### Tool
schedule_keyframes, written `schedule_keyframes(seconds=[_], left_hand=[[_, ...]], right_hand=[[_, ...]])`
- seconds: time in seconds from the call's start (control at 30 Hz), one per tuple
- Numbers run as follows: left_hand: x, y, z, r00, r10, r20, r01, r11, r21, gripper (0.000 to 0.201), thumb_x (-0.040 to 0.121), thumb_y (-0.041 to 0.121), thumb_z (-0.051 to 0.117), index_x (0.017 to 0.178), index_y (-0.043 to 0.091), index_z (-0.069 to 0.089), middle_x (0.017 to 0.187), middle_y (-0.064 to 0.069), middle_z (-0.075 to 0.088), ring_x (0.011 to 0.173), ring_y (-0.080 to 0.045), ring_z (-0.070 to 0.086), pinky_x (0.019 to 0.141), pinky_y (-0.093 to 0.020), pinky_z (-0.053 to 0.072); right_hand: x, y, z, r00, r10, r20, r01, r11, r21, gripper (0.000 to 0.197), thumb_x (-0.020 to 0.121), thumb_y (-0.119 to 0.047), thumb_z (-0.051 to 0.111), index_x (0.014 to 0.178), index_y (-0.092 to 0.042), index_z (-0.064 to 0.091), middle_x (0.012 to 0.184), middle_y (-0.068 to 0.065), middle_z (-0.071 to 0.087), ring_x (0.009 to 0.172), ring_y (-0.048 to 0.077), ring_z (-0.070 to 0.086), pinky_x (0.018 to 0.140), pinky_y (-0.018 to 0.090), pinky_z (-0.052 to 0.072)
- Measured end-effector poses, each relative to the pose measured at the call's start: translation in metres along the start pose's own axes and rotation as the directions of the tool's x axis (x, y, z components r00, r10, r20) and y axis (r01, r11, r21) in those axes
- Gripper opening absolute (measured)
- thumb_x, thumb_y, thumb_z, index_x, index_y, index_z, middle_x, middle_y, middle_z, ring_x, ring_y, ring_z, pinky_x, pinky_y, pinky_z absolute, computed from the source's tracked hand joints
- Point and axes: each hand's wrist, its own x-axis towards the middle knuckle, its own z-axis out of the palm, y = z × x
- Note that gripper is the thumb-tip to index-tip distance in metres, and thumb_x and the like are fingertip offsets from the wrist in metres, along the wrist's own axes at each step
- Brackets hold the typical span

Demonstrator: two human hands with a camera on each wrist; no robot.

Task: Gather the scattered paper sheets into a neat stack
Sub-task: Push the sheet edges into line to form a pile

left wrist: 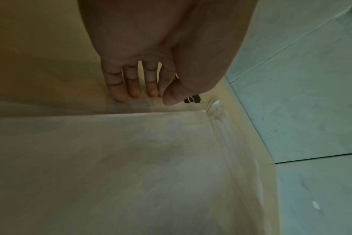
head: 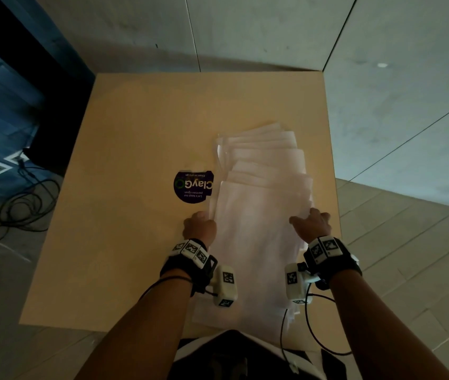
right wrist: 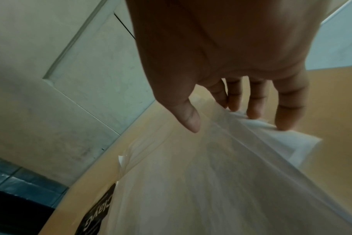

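The sheets [head: 259, 215] are lying gathered but fanned toward the desk's [head: 135, 133] far edge; the left hand [head: 200, 226] and right hand [head: 312, 224], fingers straight, are pressing the pile's sides, squaring remaining

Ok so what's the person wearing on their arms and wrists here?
Both forearms are bare, with no sleeves. Each wrist carries a black strap: the left wrist strap and the right wrist strap both bear white blocks printed with black square marker patterns. A white boxy camera unit hangs inside each wrist, and thin black cables trail back toward the body.
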Motion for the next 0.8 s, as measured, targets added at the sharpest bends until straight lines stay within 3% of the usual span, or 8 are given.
schedule_keyframes(seconds=[0.13, 0.3, 0.5, 0.67, 0.8], left_hand=[[0.007, -0.006, -0.005, 0.998, -0.047, -0.051, 0.050, 0.997, 0.062, 0.047, 0.089, 0.020, 0.040, 0.133, 0.006, 0.049, 0.137, -0.020, 0.046, 0.120, -0.040, 0.045, 0.096, -0.038, 0.038], [-0.001, 0.004, 0.007, 0.999, 0.013, 0.035, -0.013, 1.000, 0.006, 0.050, 0.089, 0.020, 0.043, 0.138, 0.014, 0.048, 0.141, -0.015, 0.044, 0.125, -0.037, 0.042, 0.105, -0.039, 0.035], [0.006, -0.002, -0.003, 0.997, -0.015, -0.073, 0.015, 1.000, 0.000, 0.043, 0.090, 0.020, 0.049, 0.131, 0.011, 0.052, 0.134, -0.017, 0.052, 0.120, -0.038, 0.052, 0.102, -0.043, 0.045], [-0.002, 0.011, 0.014, 0.999, 0.028, 0.041, -0.027, 0.999, -0.029, 0.061, 0.066, 0.030, 0.036, 0.120, 0.011, 0.058, 0.126, -0.014, 0.055, 0.109, -0.038, 0.054, 0.100, -0.045, 0.045], [0.004, 0.011, 0.005, 1.000, -0.005, -0.011, 0.006, 0.999, 0.034, 0.047, 0.083, 0.026, 0.042, 0.126, 0.013, 0.057, 0.132, -0.015, 0.053, 0.116, -0.039, 0.052, 0.101, -0.041, 0.043]], right_hand=[[-0.001, 0.003, 0.000, 1.000, 0.019, -0.002, -0.019, 1.000, -0.006, 0.061, 0.087, -0.027, 0.059, 0.140, -0.007, 0.036, 0.140, 0.013, 0.029, 0.127, 0.039, 0.032, 0.101, 0.047, 0.036], [-0.004, 0.001, 0.006, 0.998, 0.016, 0.053, -0.018, 1.000, 0.024, 0.063, 0.086, -0.028, 0.061, 0.139, -0.007, 0.036, 0.138, 0.013, 0.032, 0.126, 0.039, 0.038, 0.102, 0.045, 0.037], [0.000, 0.008, -0.005, 0.999, 0.026, -0.020, -0.026, 1.000, 0.011, 0.061, 0.087, -0.027, 0.060, 0.139, -0.007, 0.036, 0.139, 0.013, 0.030, 0.128, 0.038, 0.033, 0.102, 0.046, 0.035], [-0.002, 0.004, 0.004, 0.999, 0.014, 0.036, -0.014, 1.000, 0.014, 0.063, 0.086, -0.027, 0.062, 0.140, -0.007, 0.037, 0.139, 0.013, 0.032, 0.127, 0.038, 0.038, 0.103, 0.042, 0.037], [0.006, 0.003, -0.003, 1.000, 0.014, -0.010, -0.014, 0.999, -0.038, 0.058, 0.087, -0.031, 0.060, 0.136, -0.006, 0.040, 0.137, 0.015, 0.032, 0.126, 0.039, 0.036, 0.101, 0.043, 0.036]])
